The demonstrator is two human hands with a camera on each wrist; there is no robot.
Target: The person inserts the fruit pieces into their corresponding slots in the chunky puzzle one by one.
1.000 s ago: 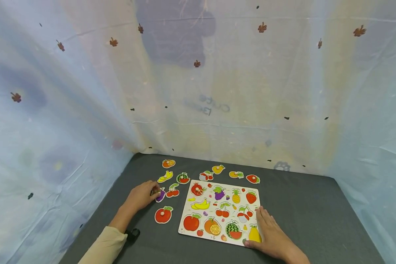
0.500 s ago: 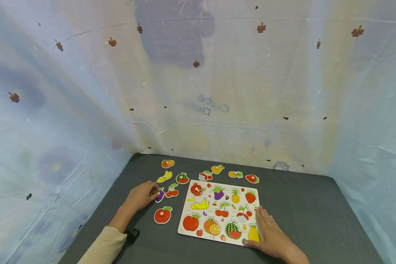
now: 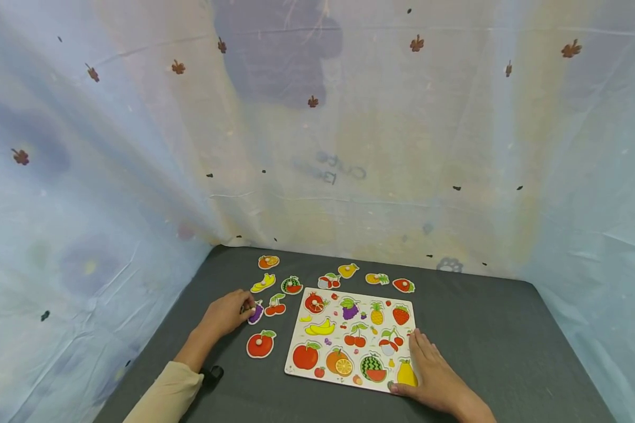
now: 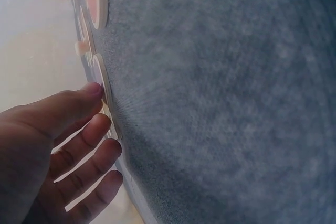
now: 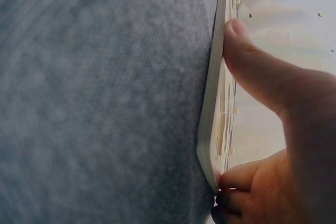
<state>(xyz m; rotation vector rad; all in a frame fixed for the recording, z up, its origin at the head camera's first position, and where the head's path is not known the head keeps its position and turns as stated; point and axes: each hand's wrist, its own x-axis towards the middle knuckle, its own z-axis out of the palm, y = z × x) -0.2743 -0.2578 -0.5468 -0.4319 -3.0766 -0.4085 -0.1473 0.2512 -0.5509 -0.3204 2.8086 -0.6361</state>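
The white fruit puzzle board lies on the dark table, printed with fruits. To its left, my left hand pinches a purple grape puzzle piece between thumb and index finger. The left wrist view shows the thumb at that flat piece, the other fingers loosely bent and apart. At the board's lower right corner rests my right hand, fingers extended along the right edge and thumb at the near edge. Seen from the right wrist, the thumb presses on the board.
Loose knobbed pieces lie around the board: red apple, cherries, watermelon, bananas and orange at the left. Lychee, pear, pineapple and strawberry lie behind it. A printed curtain surrounds the table.
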